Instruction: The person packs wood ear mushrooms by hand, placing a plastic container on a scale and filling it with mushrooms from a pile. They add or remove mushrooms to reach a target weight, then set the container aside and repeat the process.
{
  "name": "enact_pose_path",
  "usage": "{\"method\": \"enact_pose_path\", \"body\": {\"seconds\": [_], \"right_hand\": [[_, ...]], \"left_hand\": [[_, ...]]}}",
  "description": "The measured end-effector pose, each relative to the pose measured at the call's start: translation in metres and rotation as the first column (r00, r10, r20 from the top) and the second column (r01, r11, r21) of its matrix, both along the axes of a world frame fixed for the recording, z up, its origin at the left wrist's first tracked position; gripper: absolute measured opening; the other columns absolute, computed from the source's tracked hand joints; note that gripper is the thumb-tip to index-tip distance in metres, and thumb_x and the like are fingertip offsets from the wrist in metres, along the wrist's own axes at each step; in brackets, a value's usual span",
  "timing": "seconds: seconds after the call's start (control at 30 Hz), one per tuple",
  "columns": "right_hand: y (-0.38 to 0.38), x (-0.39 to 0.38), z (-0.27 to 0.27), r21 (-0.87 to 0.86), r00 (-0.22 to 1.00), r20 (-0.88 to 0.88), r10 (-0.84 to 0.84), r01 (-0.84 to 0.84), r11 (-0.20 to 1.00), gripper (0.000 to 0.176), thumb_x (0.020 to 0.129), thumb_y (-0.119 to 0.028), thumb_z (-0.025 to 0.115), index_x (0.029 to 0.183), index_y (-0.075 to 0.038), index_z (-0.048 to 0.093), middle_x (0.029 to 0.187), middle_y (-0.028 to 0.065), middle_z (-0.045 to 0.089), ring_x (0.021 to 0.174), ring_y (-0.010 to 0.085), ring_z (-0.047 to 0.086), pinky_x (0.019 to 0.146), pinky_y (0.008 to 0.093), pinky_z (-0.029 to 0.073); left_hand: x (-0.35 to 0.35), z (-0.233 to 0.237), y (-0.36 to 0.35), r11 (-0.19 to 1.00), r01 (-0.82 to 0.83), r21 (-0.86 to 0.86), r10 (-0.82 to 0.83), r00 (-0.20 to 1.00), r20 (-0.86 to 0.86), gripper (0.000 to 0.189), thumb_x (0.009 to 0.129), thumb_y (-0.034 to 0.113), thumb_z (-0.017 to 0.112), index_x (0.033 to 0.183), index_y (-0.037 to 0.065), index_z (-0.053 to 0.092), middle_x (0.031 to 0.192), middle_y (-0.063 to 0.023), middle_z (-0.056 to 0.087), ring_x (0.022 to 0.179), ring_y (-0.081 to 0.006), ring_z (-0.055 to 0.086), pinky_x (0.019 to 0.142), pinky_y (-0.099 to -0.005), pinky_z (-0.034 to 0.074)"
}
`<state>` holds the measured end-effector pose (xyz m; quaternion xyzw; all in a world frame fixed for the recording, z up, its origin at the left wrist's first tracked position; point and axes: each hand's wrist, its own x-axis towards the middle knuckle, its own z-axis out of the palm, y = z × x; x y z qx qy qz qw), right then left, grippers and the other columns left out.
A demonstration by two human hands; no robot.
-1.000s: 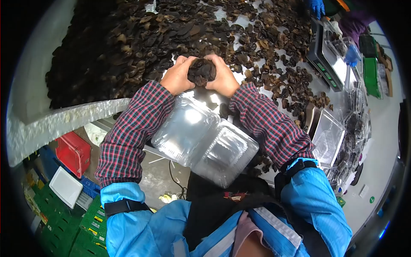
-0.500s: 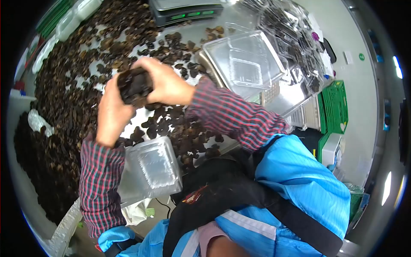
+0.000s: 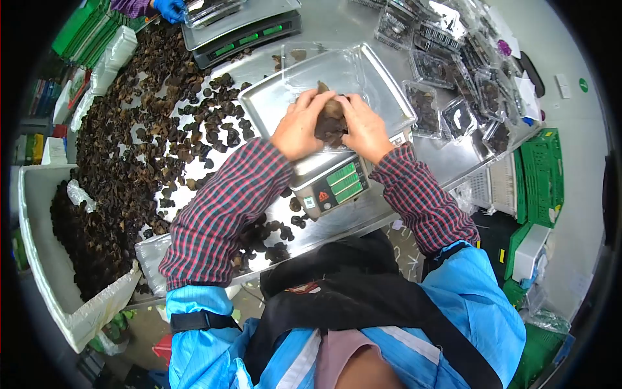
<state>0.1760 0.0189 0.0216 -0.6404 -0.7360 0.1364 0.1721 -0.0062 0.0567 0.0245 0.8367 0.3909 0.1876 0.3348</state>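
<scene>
My left hand (image 3: pixel 299 131) and my right hand (image 3: pixel 367 129) close from both sides around a clump of dark brown mushrooms (image 3: pixel 332 123), which look like wood ears. They hold it over the metal pan (image 3: pixel 262 100) of a weighing scale (image 3: pixel 342 183) with a green display. A clear plastic tray (image 3: pixel 343 58) lies on that pan, behind and beneath my hands; its near part is hidden by them. To my left, many loose mushrooms (image 3: pixel 139 123) are spread over the metal table.
A white foam box (image 3: pixel 42 240) with mushrooms stands at the left. Another scale (image 3: pixel 249 40) is at the back, where a co-worker's blue-gloved hand (image 3: pixel 170 9) touches a clear container. Filled clear packs (image 3: pixel 424 107) lie at the right, near green crates (image 3: pixel 543 175).
My hands have moved right with the clump, from above the loose mushrooms to the scale. My view has shifted, and a co-worker's gloved hand now shows at the back.
</scene>
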Motion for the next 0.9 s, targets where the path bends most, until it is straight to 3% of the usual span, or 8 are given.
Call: {"method": "enact_pose_path", "body": {"seconds": [0.2,0.4,0.5,0.53,0.6,0.7,0.77,0.9], "right_hand": [[0.000,0.033,0.019,0.085,0.906,-0.274,0.324,-0.313,0.946,0.070,0.066,-0.005,0.071,0.131,-0.018,0.049,0.120,0.0108,0.052,0.109,0.0304,0.055,0.089,0.0382,0.050],[0.004,0.046,0.012,0.093,0.827,-0.557,0.078,-0.031,0.995,0.035,0.072,0.000,0.064,0.107,-0.004,0.064,0.091,0.0065,0.061,0.075,0.0156,0.064,0.068,0.0289,0.053],[-0.001,0.043,0.028,-0.175,0.392,-0.902,-0.180,0.047,0.983,0.023,0.078,0.001,0.063,0.101,0.002,0.062,0.080,0.0042,0.061,0.065,0.0106,0.061,0.055,0.0244,0.054],[-0.001,0.038,0.029,-0.100,0.400,-0.908,-0.126,0.085,0.991,0.026,0.077,0.001,0.065,0.102,0.001,0.062,0.078,0.0038,0.062,0.066,0.0105,0.061,0.057,0.0253,0.055],[-0.014,0.010,0.040,-0.017,0.422,-0.905,-0.054,0.090,0.996,0.025,0.077,0.000,0.066,0.101,0.000,0.062,0.080,0.0044,0.063,0.069,0.0107,0.062,0.062,0.0261,0.056],[-0.039,-0.058,0.029,0.106,0.455,-0.883,0.115,-0.046,0.993,0.025,0.075,0.000,0.070,0.100,-0.003,0.063,0.105,0.0052,0.061,0.088,0.0138,0.062,0.077,0.0277,0.053],[-0.054,-0.114,0.014,0.444,0.592,-0.688,0.420,-0.114,0.889,0.023,0.073,-0.007,0.075,0.095,-0.006,0.066,0.102,0.0088,0.059,0.101,0.0232,0.057,0.087,0.0359,0.049],[-0.071,-0.195,-0.054,0.248,0.697,-0.427,0.576,-0.522,0.816,0.025,0.075,-0.003,0.065,0.098,-0.010,0.061,0.107,0.0067,0.055,0.103,0.0258,0.056,0.089,0.0440,0.044]], "left_hand": [[0.000,0.024,-0.017,0.997,-0.073,0.019,0.074,0.992,-0.105,0.098,0.060,0.005,0.077,0.144,0.017,0.029,0.139,-0.0159,0.041,0.105,-0.0431,0.056,0.095,-0.0450,0.048],[0.006,0.046,-0.039,0.983,-0.139,0.122,0.172,0.928,-0.330,0.096,0.064,0.013,0.081,0.145,0.015,0.031,0.142,-0.0154,0.039,0.116,-0.0402,0.050,0.099,-0.0445,0.045],[-0.012,0.037,-0.047,0.950,-0.197,0.240,0.226,0.969,-0.099,0.078,0.072,0.019,0.079,0.139,0.013,0.042,0.143,-0.0161,0.038,0.119,-0.0369,0.048,0.100,-0.0429,0.045],[-0.021,0.033,-0.046,0.941,-0.222,0.256,0.224,0.974,0.018,0.072,0.075,0.021,0.078,0.138,0.012,0.044,0.143,-0.0163,0.039,0.120,-0.0348,0.049,0.100,-0.0420,0.044],[-0.041,0.029,-0.053,0.934,-0.301,-0.192,0.346,0.896,0.279,0.054,0.088,0.032,0.068,0.134,0.009,0.049,0.139,-0.0115,0.044,0.120,-0.0244,0.051,0.098,-0.0379,0.044],[-0.078,0.034,-0.078,0.670,-0.219,-0.709,0.621,0.689,0.374,0.051,0.098,0.043,0.049,0.134,0.007,0.049,0.134,-0.0073,0.050,0.115,-0.0205,0.053,0.092,-0.0359,0.046],[-0.118,0.010,-0.092,0.587,-0.212,-0.782,0.684,0.645,0.339,0.055,0.099,0.048,0.045,0.134,0.005,0.048,0.133,-0.0076,0.051,0.114,-0.0183,0.054,0.091,-0.0346,0.046],[-0.185,0.000,-0.117,0.525,-0.502,-0.688,0.801,0.564,0.200,0.051,0.098,0.045,0.049,0.131,0.006,0.050,0.128,-0.0066,0.053,0.108,-0.0159,0.055,0.088,-0.0327,0.045]]}}
